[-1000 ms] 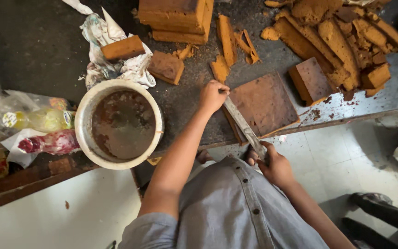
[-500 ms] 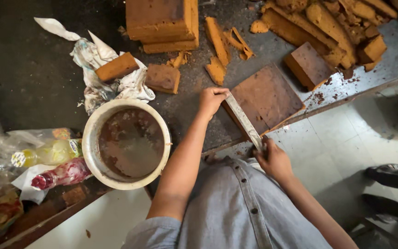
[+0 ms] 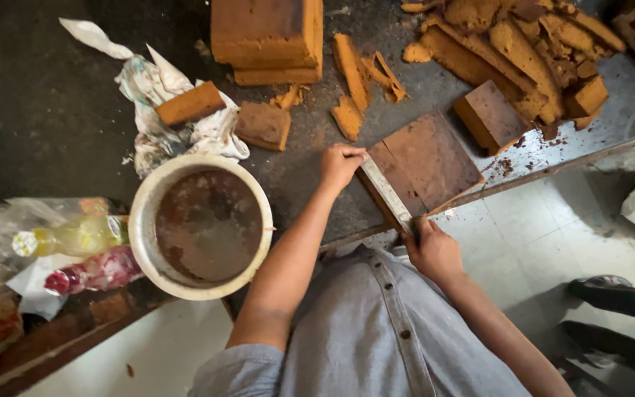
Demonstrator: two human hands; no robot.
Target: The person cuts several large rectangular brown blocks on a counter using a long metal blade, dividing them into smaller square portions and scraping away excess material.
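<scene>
Both hands grip a knife (image 3: 386, 192): left (image 3: 341, 163) pinching the tip, right (image 3: 432, 248) clasping the handle, over a cake slab (image 3: 429, 159).

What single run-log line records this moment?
left hand: on blade tip | right hand: grip on knife handle | blade: across brown cake slab | bowl: beside left arm

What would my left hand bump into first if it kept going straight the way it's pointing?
Likely the small orange cake offcut lying just beyond your left hand; past it, the long strip. Depth is hard to judge.
</scene>
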